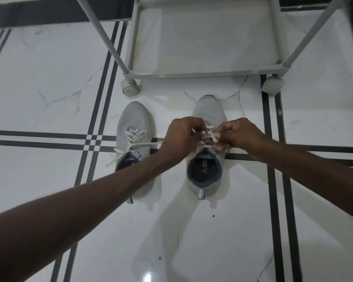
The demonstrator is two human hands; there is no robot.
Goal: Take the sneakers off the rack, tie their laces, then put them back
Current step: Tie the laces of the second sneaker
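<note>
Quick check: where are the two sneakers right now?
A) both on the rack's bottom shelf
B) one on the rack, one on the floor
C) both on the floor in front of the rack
C: the left sneaker and the right sneaker stand on the tiled floor, short of the rack.

The rack is cut off at the top edge. Both hands hide the right sneaker's knot; left forearm covers the left sneaker's heel.

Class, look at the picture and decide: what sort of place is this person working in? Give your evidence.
Probably a home entryway or hall floor. Evidence: glossy marble-look floor tiles with black stripes, a wheeled rack with an empty bottom shelf, and two grey sneakers standing on the floor.
</note>
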